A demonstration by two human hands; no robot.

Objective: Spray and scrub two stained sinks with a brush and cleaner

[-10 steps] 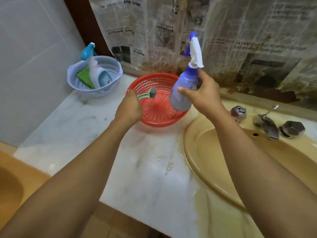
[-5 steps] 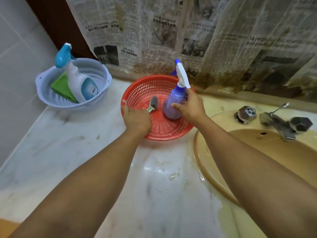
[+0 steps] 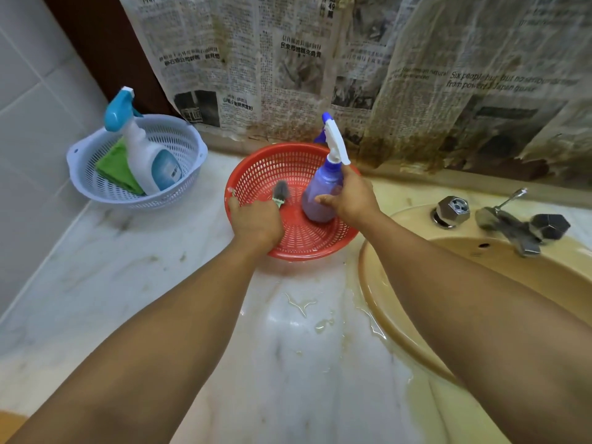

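At about ten o'clock of the view a pale basket (image 3: 105, 190) stands on the counter. It keeps a white bottle with a teal trigger (image 3: 144, 155) leaning on a green cloth (image 3: 117, 169), probably as spare supplies, out of the wet.

Near the centre, the left hand (image 3: 256, 222) is clenched around the handle of the brush (image 3: 282, 191). The dark bristles point toward twelve o'clock, inside the red basket (image 3: 307, 248). At three o'clock from the brush, the purple spray bottle (image 3: 320, 193) stands upright in the same basket. The right hand (image 3: 352, 200) grasps its body, with the index finger raised toward the neck. I judge that both tools are being put down into the basket or lifted out of it; the picture alone does not decide which.

At four o'clock from the basket lies the yellowish sink (image 3: 528, 274), and its tap (image 3: 512, 229) sits on the far rim between two knobs.

The counter (image 3: 144, 299) is white marble with grey marks, and small pools of water (image 3: 301, 304) lie near the sink rim, which suggests wet work here. Stained newspaper (image 3: 288, 59) covers the back wall, and grey tiles (image 3: 32, 107) are at nine o'clock. The second sink I cannot identify with certainty.
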